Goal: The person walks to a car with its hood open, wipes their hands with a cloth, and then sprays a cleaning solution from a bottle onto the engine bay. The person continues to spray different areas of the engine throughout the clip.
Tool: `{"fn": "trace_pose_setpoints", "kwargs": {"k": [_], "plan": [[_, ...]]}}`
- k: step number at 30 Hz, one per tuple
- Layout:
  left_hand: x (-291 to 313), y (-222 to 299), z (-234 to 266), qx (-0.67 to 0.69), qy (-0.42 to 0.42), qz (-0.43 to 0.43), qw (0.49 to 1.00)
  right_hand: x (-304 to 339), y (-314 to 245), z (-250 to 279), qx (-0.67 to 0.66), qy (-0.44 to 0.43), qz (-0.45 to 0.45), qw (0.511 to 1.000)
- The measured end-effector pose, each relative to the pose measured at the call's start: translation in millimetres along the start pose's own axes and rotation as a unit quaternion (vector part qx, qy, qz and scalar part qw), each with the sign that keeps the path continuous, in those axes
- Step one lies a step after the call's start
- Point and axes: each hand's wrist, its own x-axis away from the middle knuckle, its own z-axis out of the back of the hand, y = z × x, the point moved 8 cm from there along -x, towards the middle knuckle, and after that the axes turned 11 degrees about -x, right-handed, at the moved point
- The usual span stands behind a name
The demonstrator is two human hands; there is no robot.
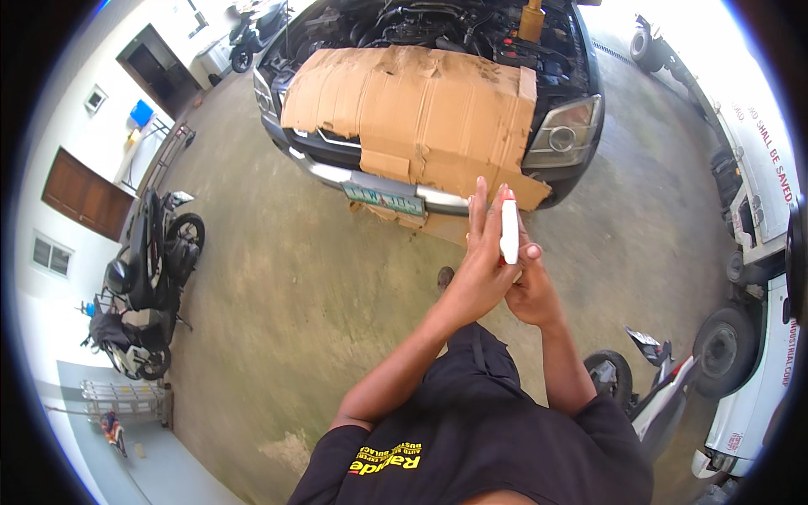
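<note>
At the far left, a black motorcycle stands on the floor near the white wall. Farther right is a car, its engine exposed, with brown cardboard draped over its front. Near the cardboard's lower right corner in view, the left hand has its fingers stretched out along a slim white object with a red tip. This stands roughly upright between both hands. The right hand meets it from the right, thumb raised; I cannot tell how tightly either hand grips. Farther right is a white truck.
</note>
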Motion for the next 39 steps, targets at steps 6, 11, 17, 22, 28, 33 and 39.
{"fn": "trace_pose_setpoints", "kwargs": {"k": [6,11,17,22,28,33,39], "plan": [[-133.9,-108.6,49.5,-0.073,-0.160,0.002,0.984,-179.6,114.4,22.2,-0.053,0.148,-0.056,0.986],[-209.7,-221.8,148.9,-0.131,-0.136,0.073,0.979,-330.0,184.9,46.9,-0.006,0.202,-0.153,0.967],[-296.4,-365.0,253.9,-0.204,-0.037,0.141,0.968,-496.7,231.8,61.7,0.052,0.185,-0.166,0.967],[-390.9,-473.9,299.7,-0.277,-0.035,0.062,0.958,-603.4,304.4,50.6,0.103,0.232,-0.257,0.933],[-460.5,-585.5,318.3,-0.308,-0.083,-0.001,0.948,-663.3,404.1,33.7,0.211,0.245,-0.282,0.903],[-495.3,-621.4,301.8,-0.299,-0.113,-0.050,0.946,-703.9,453.2,-9.0,0.122,0.301,-0.305,0.895],[-504.4,-647.7,295.9,-0.251,-0.090,-0.063,0.962,-719.5,485.9,-36.4,0.116,0.373,-0.293,0.873]]}}
